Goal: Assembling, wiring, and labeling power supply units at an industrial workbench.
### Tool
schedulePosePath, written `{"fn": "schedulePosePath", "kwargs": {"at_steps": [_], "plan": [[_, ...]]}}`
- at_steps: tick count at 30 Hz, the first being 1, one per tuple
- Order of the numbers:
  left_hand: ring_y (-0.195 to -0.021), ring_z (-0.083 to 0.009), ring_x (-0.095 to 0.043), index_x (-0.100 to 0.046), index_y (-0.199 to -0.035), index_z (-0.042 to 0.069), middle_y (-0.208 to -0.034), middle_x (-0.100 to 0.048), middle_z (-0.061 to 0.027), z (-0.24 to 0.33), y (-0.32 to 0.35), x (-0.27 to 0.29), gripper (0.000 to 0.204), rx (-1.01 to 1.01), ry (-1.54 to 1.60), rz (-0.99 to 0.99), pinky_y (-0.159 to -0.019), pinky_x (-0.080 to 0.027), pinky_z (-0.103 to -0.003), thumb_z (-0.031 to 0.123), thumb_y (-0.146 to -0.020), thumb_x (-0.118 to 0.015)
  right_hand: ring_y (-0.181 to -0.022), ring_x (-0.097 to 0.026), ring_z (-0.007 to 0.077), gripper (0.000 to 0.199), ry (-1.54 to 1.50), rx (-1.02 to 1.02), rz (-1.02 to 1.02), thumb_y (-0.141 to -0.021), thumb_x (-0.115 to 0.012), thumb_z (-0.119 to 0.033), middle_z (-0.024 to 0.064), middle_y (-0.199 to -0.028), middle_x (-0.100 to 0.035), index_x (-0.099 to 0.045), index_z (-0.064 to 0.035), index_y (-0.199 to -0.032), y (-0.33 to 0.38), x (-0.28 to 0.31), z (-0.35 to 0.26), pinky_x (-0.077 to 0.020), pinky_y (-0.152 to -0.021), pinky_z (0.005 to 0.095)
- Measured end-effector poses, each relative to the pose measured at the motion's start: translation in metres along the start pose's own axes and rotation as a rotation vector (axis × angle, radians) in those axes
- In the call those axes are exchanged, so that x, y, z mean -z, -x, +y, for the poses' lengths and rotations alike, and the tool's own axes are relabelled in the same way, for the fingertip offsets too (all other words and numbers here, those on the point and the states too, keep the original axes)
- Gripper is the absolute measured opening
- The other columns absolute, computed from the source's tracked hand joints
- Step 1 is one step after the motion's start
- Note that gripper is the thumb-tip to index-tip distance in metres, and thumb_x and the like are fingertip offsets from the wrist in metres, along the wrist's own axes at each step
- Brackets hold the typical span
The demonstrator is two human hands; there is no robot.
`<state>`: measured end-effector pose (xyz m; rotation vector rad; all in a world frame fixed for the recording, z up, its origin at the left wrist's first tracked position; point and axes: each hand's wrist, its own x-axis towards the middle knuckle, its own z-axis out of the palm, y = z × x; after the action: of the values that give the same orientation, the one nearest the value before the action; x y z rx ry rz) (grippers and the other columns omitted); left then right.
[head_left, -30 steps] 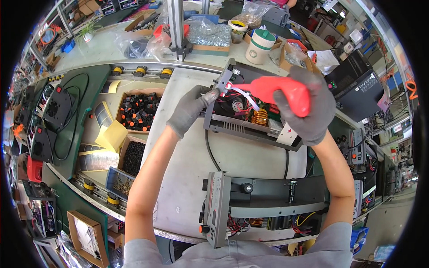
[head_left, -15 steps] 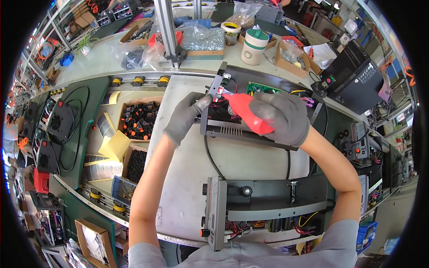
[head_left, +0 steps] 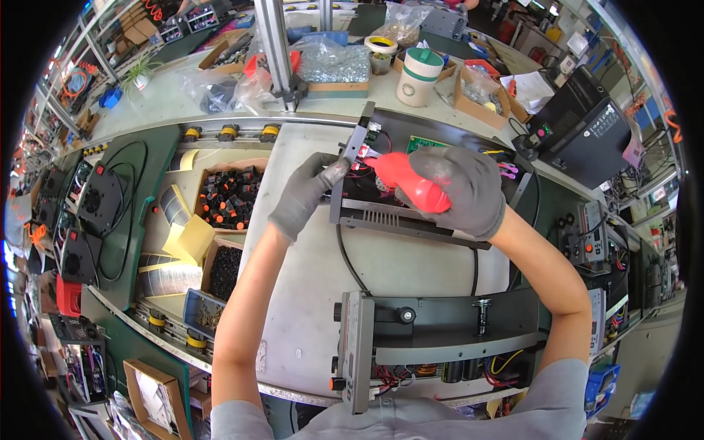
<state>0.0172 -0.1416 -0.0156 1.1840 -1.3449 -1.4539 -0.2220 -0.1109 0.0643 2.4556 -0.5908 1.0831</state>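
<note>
My right hand (head_left: 462, 187), in a grey glove, is wrapped round a red, tapered, bottle-shaped tool (head_left: 411, 183). Its narrow tip points left, at small red and white parts inside the end panel of an open dark metal chassis (head_left: 381, 218). With thumb and fingers closed, my gloved left hand (head_left: 312, 187) grips the chassis by that left end panel. A green circuit board (head_left: 422, 143) shows at the back of the chassis, partly behind my right hand. The exact kind of the red tool is hidden by my fingers.
A second open chassis (head_left: 455, 323) with wires and capacitors lies nearest me. Boxes of black-and-orange parts (head_left: 231, 196) and small black pieces (head_left: 223, 270) stand left. Behind are a white cup with a green lid (head_left: 419, 77) and an upright metal post (head_left: 275, 51).
The red tool has turned slightly within my right hand, its rounded back end shifting up. My left hand keeps its place on the panel.
</note>
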Motion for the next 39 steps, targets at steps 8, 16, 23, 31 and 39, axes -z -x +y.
{"fn": "schedulePosePath", "kwargs": {"at_steps": [8,16,23,31,39], "plan": [[-0.078,-0.0119,-0.058,-0.055,-0.119,0.003,-0.085,-0.058,-0.0041,-0.034,0.008,0.013,0.063,-0.118,-0.078,-0.024,-0.071,-0.049,-0.027,0.051,-0.081,-0.067,-0.077,-0.063,0.0231,0.05,0.04,-0.143,0.007,-0.072,-0.078,-0.019,0.012,-0.093,-0.063,-0.051,-0.0044,-0.111,-0.002,0.051,-0.011,-0.0504,-0.065,0.0298],[-0.103,-0.0188,-0.059,-0.048,-0.129,0.001,-0.113,-0.057,-0.0116,-0.077,0.05,0.009,0.071,-0.262,-0.058,-0.051,-0.09,-0.049,-0.035,0.043,-0.078,-0.073,-0.082,-0.059,0.0186,0.044,-0.175,-0.2,0.042,-0.08,-0.067,-0.003,0.0151,-0.103,-0.054,-0.042,0.0047,-0.115,0.005,0.075,-0.029,-0.05,-0.071,0.0304],[-0.107,-0.0209,-0.059,-0.041,-0.137,0.001,-0.123,-0.052,-0.0137,-0.047,0.074,-0.001,0.062,-0.215,-0.243,-0.018,-0.085,-0.052,-0.03,0.03,-0.087,-0.065,-0.079,-0.061,0.0189,0.042,-0.147,-0.329,0.038,-0.074,-0.073,-0.008,0.0126,-0.097,-0.059,-0.051,0.0017,-0.108,-0.003,0.058,-0.039,-0.0494,-0.071,0.0297],[-0.105,-0.0213,-0.061,-0.041,-0.136,-0.001,-0.124,-0.052,-0.0153,-0.046,0.075,-0.003,0.065,-0.248,-0.264,0.005,-0.083,-0.052,-0.03,0.035,-0.087,-0.065,-0.078,-0.063,0.0217,0.041,-0.039,-0.343,0.037,-0.069,-0.076,-0.014,0.0106,-0.092,-0.063,-0.057,-0.0038,-0.105,-0.007,0.051,-0.038,-0.0497,-0.07,0.0308],[-0.105,-0.0216,-0.061,-0.04,-0.137,0.0,-0.125,-0.052,-0.0156,-0.047,0.079,-0.001,0.069,-0.221,-0.288,0.009,-0.084,-0.052,-0.03,0.037,-0.086,-0.066,-0.079,-0.063,0.0231,0.041,-0.024,-0.338,0.034,-0.07,-0.074,-0.013,0.0109,-0.096,-0.063,-0.058,-0.0025,-0.106,-0.011,0.051,-0.037,-0.0493,-0.071,0.0309]]}}
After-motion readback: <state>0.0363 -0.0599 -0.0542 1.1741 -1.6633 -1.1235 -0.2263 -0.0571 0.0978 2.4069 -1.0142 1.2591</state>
